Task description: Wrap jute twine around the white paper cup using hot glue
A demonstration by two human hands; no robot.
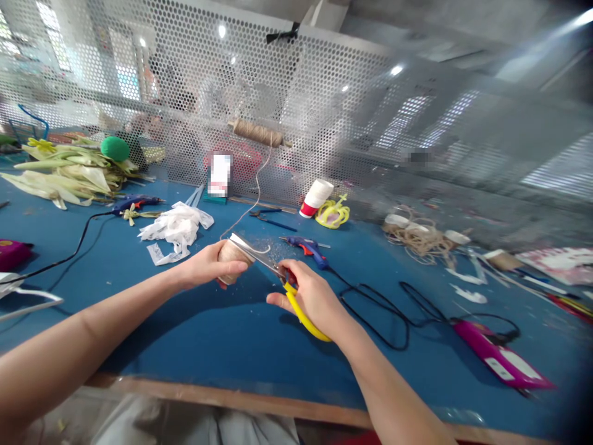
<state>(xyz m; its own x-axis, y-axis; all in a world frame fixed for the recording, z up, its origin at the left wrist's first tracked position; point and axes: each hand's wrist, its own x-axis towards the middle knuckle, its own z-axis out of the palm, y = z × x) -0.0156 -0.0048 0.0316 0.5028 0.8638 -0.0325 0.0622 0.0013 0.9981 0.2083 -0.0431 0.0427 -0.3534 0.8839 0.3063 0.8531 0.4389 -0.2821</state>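
A wide table (217, 346) covered in blue felt carries everything, backed by a perforated grey metal screen (324, 105). On the screen hangs a spool of brown jute twine (254, 131), its strand dropping towards the hands. Near the table's middle the left hand (210, 264) wraps its fingers (231, 267) around a small twine-wrapped paper cup (230, 254), held just above the felt. The right hand (312, 300) has its fingers through the handles of yellow-handled steel scissors (278, 272), whose blades reach to the cup. A blue hot-glue gun (308, 248) lies just behind the scissors.
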